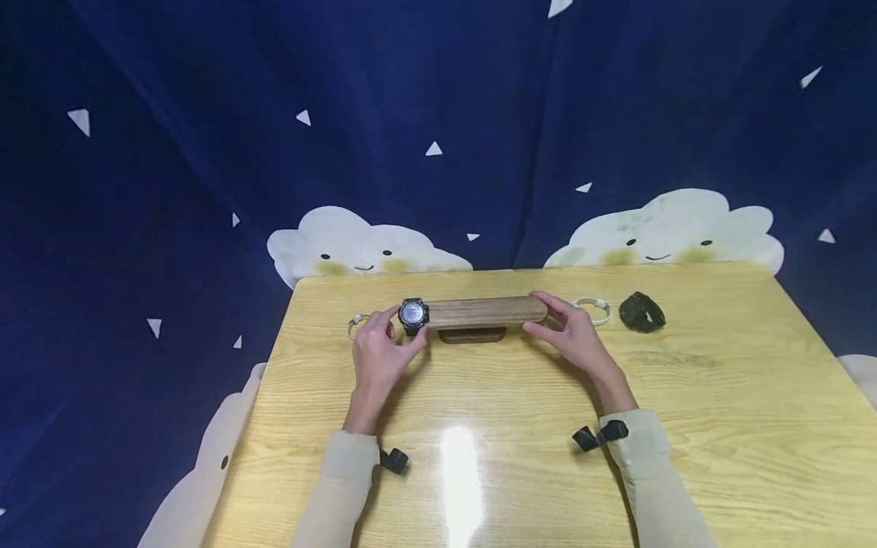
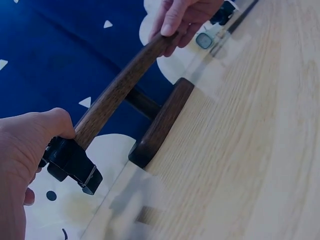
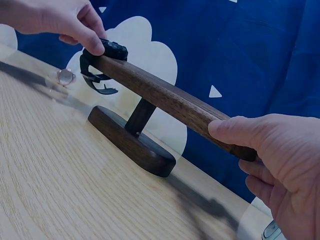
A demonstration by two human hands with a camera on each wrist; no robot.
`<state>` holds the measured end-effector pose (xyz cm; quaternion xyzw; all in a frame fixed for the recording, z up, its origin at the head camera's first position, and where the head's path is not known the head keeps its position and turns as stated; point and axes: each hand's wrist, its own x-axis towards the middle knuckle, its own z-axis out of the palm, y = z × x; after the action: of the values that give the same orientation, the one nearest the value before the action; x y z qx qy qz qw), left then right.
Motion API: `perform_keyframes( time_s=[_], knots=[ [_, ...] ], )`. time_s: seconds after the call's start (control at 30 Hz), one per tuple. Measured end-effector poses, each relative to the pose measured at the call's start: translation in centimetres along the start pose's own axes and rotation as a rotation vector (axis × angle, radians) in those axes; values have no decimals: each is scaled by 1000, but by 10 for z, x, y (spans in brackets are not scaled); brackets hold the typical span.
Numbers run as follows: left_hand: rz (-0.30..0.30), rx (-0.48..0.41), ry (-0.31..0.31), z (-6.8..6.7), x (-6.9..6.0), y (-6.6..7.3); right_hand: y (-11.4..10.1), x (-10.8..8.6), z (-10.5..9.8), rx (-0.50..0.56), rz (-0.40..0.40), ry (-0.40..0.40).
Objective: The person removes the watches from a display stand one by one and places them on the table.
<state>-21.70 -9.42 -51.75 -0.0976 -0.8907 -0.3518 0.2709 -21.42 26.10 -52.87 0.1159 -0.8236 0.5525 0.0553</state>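
Note:
A dark wooden watch stand (image 1: 483, 311) has a long crossbar on a post above an oblong base (image 2: 162, 125). A black digital watch (image 1: 412, 313) hangs round the bar's left end, its strap ends loose and apart below the bar (image 3: 102, 90). My left hand (image 1: 380, 352) pinches the watch and that end of the bar between thumb and fingers. At the other end, my right hand (image 1: 575, 335) grips the bar, thumb on the near side (image 3: 235, 131) and fingers beneath or behind.
On the light wooden table (image 1: 521, 472), a light-strapped watch (image 1: 355, 326) lies beyond my left hand. Right of the stand are a white-strapped watch (image 1: 601, 305) and another black watch (image 1: 642, 313). A dark blue curtain (image 1: 438, 91) with clouds hangs behind the table's far edge.

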Motion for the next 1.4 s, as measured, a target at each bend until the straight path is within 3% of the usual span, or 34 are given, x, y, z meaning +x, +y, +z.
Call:
perform_keyframes(
  time_s=[0.4,0.77,1.4],
  knots=[
    [-1,15,22,-7,-2,-7,1,1,2,29,5,-1],
    [-25,14,-1,-17,-4,-11,2,1,1,4,5,1],
    [50,16,77,-25,-11,-25,1,-1,-1,19,-10,-6]
  ],
)
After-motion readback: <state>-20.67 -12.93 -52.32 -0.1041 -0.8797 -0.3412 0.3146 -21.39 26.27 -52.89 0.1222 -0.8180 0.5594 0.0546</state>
